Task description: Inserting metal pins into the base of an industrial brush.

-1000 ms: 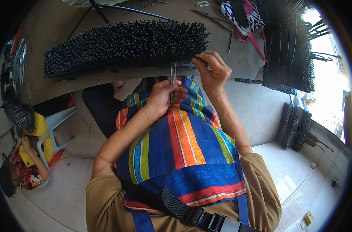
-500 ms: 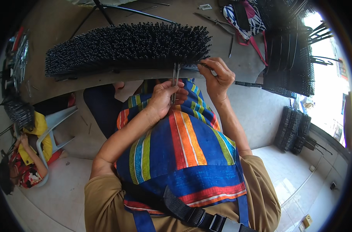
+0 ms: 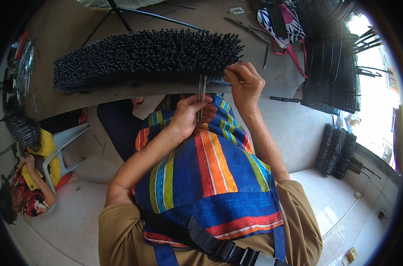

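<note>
A long, dense mass of black wire pieces [image 3: 144, 55] stands along the table's near edge, its many small tips pointing up. Below its right part, my left hand [image 3: 189, 114] is closed on a few thin metal rods [image 3: 202, 88], held upright with their top ends against the wires. My right hand [image 3: 246, 86] is at the mass's right end, thumb and fingers pinched together. Whatever those fingertips hold, if anything, is hidden or too small to name.
Pliers [image 3: 248, 29] and a patterned pouch with pink straps [image 3: 281, 26] lie on the brown table [image 3: 281, 80]. Black mesh racks [image 3: 330, 66] stack up at the right. On the left, another person [image 3: 33, 190] sits in a pale plastic chair [image 3: 64, 146].
My right hand has shifted slightly left and up, closer to the wires, and a thin dark piece seen at its fingertips no longer shows. My left hand keeps its hold.
</note>
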Motion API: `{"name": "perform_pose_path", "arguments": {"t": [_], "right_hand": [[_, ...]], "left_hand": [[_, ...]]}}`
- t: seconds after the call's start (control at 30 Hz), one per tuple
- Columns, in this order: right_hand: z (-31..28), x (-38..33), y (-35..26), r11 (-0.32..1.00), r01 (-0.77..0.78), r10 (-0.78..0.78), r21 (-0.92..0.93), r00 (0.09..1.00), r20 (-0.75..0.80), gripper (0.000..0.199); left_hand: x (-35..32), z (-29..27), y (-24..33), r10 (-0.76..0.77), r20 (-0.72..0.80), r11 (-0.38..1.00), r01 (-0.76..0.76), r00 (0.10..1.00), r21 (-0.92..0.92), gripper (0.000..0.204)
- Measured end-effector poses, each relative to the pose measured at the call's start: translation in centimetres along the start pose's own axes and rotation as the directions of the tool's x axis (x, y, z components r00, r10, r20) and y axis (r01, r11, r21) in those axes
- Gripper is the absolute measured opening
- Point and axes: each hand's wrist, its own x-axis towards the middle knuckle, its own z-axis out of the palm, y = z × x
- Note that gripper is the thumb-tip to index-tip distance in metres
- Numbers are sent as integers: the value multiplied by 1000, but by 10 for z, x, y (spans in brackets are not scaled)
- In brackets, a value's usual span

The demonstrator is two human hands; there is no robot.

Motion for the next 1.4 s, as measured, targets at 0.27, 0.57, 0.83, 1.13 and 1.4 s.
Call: {"name": "perform_pose_path", "arguments": {"t": [0.27, 0.57, 0.83, 1.13, 1.4], "right_hand": [[-14, -5, -12, 923, -363, 385, -129, 880, 279, 11], [-25, -27, -4, 813, -497, 393, 304, 853, 343, 4], [-17, -35, -43, 798, 602, -466, 15, 601, 649, 18], [-34, -45, -24, 952, -176, 105, 249, 956, 275, 5], [-30, -34, -4, 598, -707, 494, 378, 697, 520, 5]], "left_hand": [[-2, 1, 0, 32, 189, 999, -29, 981, -17, 23], [-2, 19, -2, 111, 136, 965, -140, 984, 224, 24], [1, 7, 19, -147, 256, 989, 135, 955, 63, 19], [-5, 13, -3, 407, 131, 711, -404, 904, 576, 21], [-5, 19, 0, 250, 293, 755, -375, 923, 537, 18]]}}
